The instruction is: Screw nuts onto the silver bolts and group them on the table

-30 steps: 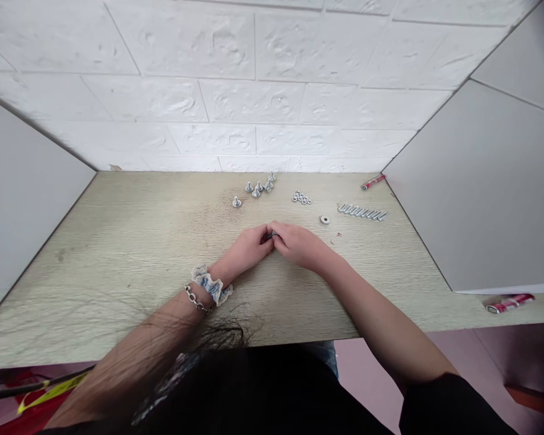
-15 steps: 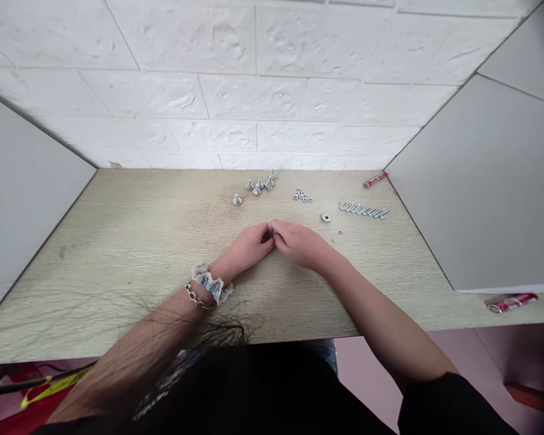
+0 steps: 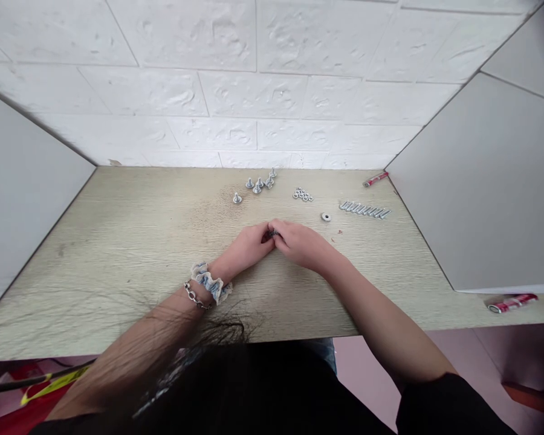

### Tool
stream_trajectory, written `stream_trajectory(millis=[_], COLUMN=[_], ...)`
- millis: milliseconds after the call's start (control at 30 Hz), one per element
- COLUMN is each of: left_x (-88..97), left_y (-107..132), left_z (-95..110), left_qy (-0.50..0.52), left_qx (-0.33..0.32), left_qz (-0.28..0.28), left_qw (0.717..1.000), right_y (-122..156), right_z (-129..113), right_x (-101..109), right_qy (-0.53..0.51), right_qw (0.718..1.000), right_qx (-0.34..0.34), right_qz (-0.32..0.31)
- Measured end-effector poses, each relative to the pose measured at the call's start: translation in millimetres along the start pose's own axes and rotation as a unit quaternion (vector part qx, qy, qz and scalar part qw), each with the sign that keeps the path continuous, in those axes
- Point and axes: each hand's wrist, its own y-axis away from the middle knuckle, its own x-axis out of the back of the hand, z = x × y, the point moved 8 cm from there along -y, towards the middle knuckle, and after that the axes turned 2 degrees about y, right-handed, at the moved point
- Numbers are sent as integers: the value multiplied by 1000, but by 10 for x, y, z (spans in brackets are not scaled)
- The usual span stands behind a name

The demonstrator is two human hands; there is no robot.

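My left hand (image 3: pixel 255 241) and my right hand (image 3: pixel 298 240) meet above the middle of the table, fingers closed around a small metal bolt (image 3: pixel 274 232). Fingertips cover most of the bolt, so whether a nut or washer sits on it cannot be made out. Beyond my hands, several bolts fitted with wide washers (image 3: pixel 257 185) stand upright on the tabletop, and a single one (image 3: pixel 237 198) stands nearer. A cluster of nuts (image 3: pixel 303 194) lies to their right. One loose flat washer (image 3: pixel 326 217) rests to the right of my right hand, near a row of bolts (image 3: pixel 365 209).
The wooden tabletop (image 3: pixel 118 241) runs back to a white brick-patterned wall (image 3: pixel 226 93). Grey panels border it at left (image 3: pixel 22 199) and right (image 3: pixel 476 193). One red battery-like cylinder (image 3: pixel 375 179) lies by the right panel, another (image 3: pixel 512 303) near the front right edge.
My hands stay together in nearly the same place, the fingers around the bolt shifting very slightly. The view has moved a little; the parts on the table lie as before.
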Motion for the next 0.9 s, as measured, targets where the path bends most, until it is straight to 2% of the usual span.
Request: stream_trajectory(millis=[367, 900], left_x=[-13, 48], left_y=[-13, -9], left_z=[-28, -8], left_qy=[1, 34], left_qx=[7, 37], left_qz=[-5, -4], left_qw=[1000, 999], right_y=[-18, -52], right_z=[15, 38], right_x=[-9, -2], right_qy=[0, 8], right_qw=[1000, 1000], right_qx=[11, -24], right_qz=[6, -1])
